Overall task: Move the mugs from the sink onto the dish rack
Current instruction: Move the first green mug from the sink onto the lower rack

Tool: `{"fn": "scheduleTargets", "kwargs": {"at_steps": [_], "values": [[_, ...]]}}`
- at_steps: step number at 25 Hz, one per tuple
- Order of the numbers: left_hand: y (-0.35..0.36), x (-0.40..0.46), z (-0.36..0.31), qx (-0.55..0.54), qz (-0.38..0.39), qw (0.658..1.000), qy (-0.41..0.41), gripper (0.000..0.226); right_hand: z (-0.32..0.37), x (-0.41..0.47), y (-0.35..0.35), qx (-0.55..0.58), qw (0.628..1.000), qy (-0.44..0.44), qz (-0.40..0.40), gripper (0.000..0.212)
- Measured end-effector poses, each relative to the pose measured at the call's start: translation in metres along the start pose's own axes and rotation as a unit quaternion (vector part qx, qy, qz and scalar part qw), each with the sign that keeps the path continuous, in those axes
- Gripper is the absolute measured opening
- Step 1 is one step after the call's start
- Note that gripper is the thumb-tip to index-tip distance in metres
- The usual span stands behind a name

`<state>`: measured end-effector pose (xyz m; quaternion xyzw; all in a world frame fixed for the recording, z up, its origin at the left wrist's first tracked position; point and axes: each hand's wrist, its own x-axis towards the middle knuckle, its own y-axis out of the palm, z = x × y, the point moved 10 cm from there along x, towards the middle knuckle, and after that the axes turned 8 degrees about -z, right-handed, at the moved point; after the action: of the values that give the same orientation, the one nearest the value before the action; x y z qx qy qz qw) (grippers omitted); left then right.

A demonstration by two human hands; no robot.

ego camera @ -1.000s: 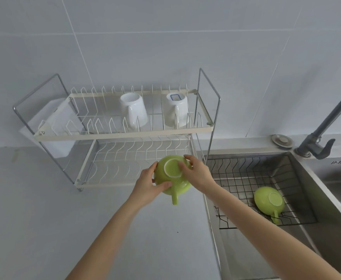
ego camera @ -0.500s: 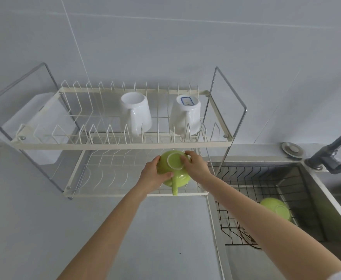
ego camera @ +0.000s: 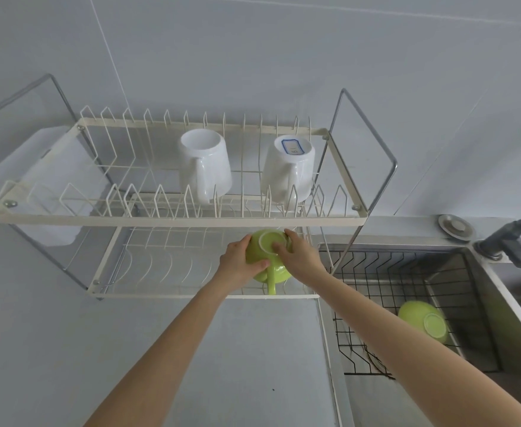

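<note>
An upside-down green mug (ego camera: 268, 257) is held over the right end of the lower tier of the two-tier wire dish rack (ego camera: 179, 221), its handle pointing toward me. My left hand (ego camera: 237, 266) grips its left side and my right hand (ego camera: 299, 257) its right side and base. A second green mug (ego camera: 424, 323) lies upside down on the black wire grid in the sink (ego camera: 481, 303). Two white mugs (ego camera: 205, 163) (ego camera: 287, 169) stand upside down on the rack's upper tier.
A dark faucet (ego camera: 512, 241) rises at the sink's back right, with a round metal plug (ego camera: 456, 227) on the ledge beside it. A white plastic holder (ego camera: 46, 180) hangs on the rack's left end. Grey counter (ego camera: 68, 349) lies in front of the rack.
Both hands have carried the green mug forward from in front of the rack to under the upper tier, over the lower tier. My view has moved closer to the rack.
</note>
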<state>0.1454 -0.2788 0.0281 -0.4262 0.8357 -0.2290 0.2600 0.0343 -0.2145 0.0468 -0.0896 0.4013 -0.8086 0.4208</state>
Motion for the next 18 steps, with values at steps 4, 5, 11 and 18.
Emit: {"fn": "scheduleTargets", "kwargs": {"at_steps": [4, 5, 11, 18], "values": [[0.001, -0.002, -0.002, 0.010, -0.004, 1.000, 0.003, 0.071, -0.001, 0.002, 0.001, -0.002, 1.000, -0.001, 0.008, 0.053], [0.001, -0.003, -0.002, 0.013, -0.004, 1.000, 0.004, 0.071, 0.000, 0.002, 0.002, -0.008, 1.000, -0.004, 0.008, 0.054], [-0.007, -0.014, -0.006, 0.034, -0.014, 0.999, 0.022, 0.071, 0.010, -0.011, -0.002, -0.040, 0.998, -0.051, -0.004, 0.054], [-0.016, -0.059, -0.015, 0.140, -0.026, 0.986, 0.090, 0.065, 0.017, -0.062, -0.016, -0.112, 0.982, -0.154, -0.004, 0.060]]}}
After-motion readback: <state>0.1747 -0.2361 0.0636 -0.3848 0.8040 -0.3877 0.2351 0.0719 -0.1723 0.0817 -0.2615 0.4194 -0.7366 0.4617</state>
